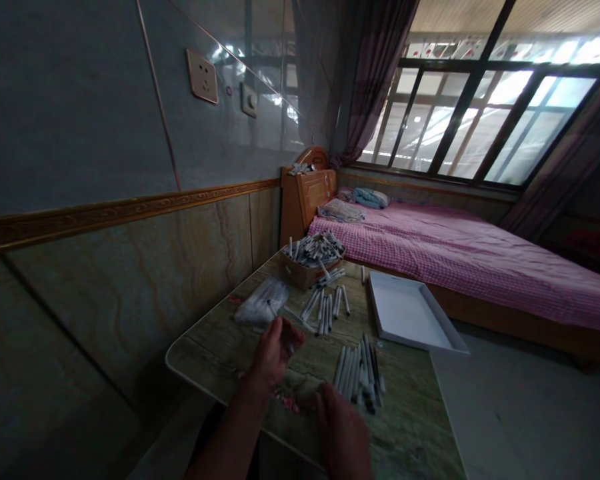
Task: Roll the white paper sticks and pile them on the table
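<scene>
My left hand (275, 350) is raised over the near part of the table (210, 353), its fingers curled in around something small and pale that is too dim to name. Lower and to its right, my right hand (343, 430) is closed, with whatever may be in its fingers hidden. Just beyond the right hand lies a row of white pens (350, 370), some with dark ends. A second, looser group of pens (326, 313) lies farther back. Beside the left hand rests a clear plastic bag (264, 301) of thin pieces.
A cardboard box (300, 275) heaped with pens or pen parts stands at the table's far end. A shallow white tray (410, 310) overhangs the right edge. Along the left runs a tiled wall (200, 247); a bed (430, 240) with a pink checked cover lies beyond.
</scene>
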Motion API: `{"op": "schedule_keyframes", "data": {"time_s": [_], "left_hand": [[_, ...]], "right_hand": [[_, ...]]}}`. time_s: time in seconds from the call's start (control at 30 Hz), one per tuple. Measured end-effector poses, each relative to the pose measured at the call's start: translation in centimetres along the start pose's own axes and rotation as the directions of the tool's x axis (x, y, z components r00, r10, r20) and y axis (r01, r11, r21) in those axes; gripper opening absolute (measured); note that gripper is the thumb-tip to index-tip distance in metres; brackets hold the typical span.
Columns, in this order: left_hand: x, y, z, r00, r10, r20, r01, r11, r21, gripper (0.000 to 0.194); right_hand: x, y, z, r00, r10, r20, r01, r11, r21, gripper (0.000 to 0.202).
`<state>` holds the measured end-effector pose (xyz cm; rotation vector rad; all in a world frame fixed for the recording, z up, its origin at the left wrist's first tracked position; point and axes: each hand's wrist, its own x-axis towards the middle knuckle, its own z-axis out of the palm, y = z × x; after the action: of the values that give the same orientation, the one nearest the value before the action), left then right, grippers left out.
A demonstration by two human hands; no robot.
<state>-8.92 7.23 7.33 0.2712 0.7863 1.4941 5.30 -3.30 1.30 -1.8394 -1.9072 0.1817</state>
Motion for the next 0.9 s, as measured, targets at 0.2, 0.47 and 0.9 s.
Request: {"op": "schedule_keyframes", "data": {"time_s": [0.2, 0.47, 0.9], "left_hand": [[-1.0, -3.3, -2.9, 0.998, -0.058, 0.022, 0.055, 0.993, 0.102, 0.037], [-1.4, -5.6, -4.1, 0.984, 0.089, 0.157, -0.171, 0.736, 0.655, 0.030], [-1.6, -5.8, -4.7, 0.721, 0.278, 0.635, -0.650, -0.046, 0.758, 0.040]], "right_hand": [[2.6, 0.2, -1.6, 0.993, 0.018, 0.116, 0.001, 0.987, -0.159, 0.017], [2.5, 2.4, -0.9, 0.993, 0.095, 0.063, -0.104, 0.979, 0.175, 0.019], [5.0, 3.9, -3.6, 0.904, 0.413, 0.110, -0.331, 0.516, 0.790, 0.048]]}}
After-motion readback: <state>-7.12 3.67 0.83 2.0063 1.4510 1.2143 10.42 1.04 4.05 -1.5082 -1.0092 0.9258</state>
